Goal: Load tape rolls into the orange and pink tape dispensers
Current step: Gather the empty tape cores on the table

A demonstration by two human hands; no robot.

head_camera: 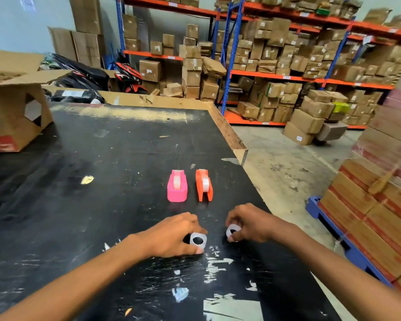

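The tabletop (pixel 102 158) is a flat black sheet, scuffed and scratched, with white flecks and scraps of torn paper stuck to it near the front edge. On it, side by side and just apart, stand 2 small moulded plastic tape dispensers: the pink dispenser (pixel 177 186), rounded and smooth, and to its right the orange dispenser (pixel 204 185), narrower, with a notch cut in its near end. Each shows a band of pale, translucent tape along its top slot.

Closer in, both bare hands rest low over the tabletop, near each other but not touching. The left hand (pixel 171 235) has its grip pinched on a translucent white tape roll (pixel 198 240), a short ring with a dark hole through the middle; thumb below, fingers curled over the top, the roll touching or just above the surface, I cannot tell which. The right hand (pixel 250 223) pinches a second white tape roll (pixel 233 230) between thumb and curled fingers, tilted so its hole faces left.

At the far left of the tabletop sits an open cardboard box (pixel 14 112) of creased brown board with a hole cut in its side.
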